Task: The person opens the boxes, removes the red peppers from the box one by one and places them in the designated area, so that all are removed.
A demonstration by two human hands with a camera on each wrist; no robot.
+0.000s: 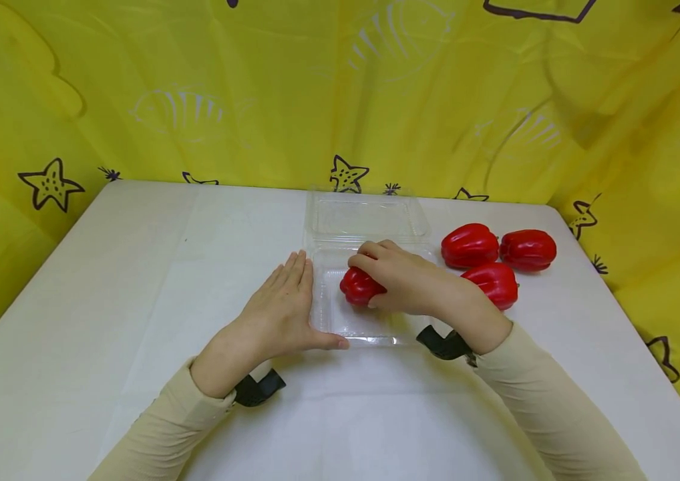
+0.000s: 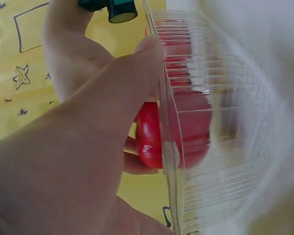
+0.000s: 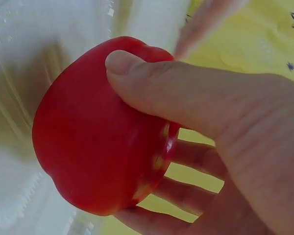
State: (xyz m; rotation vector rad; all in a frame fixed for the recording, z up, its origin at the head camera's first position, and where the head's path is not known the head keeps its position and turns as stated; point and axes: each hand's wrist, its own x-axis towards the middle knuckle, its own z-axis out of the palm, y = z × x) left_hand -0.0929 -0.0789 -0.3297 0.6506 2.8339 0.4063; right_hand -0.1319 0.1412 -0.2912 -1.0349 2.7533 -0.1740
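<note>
A clear plastic clamshell box (image 1: 352, 327) stands on the table with its lid (image 1: 367, 217) folded back. My right hand (image 1: 403, 277) grips a red bell pepper (image 1: 359, 287) over the box's tray; in the right wrist view the thumb lies across the pepper (image 3: 98, 132) and the fingers curl round its far side. My left hand (image 1: 282, 310) rests along the box's left edge, fingers straight and thumb stretched along the front rim. Through the clear wall (image 2: 225, 127) in the left wrist view, red shows. Whether the pepper touches the tray's bottom, I cannot tell.
Three more red bell peppers lie right of the box: one pepper (image 1: 469, 245) at the back, another pepper (image 1: 528, 250) beside it, and a nearer pepper (image 1: 496, 284) partly behind my right forearm. A yellow patterned curtain (image 1: 256, 100) hangs behind the white table (image 1: 87, 321).
</note>
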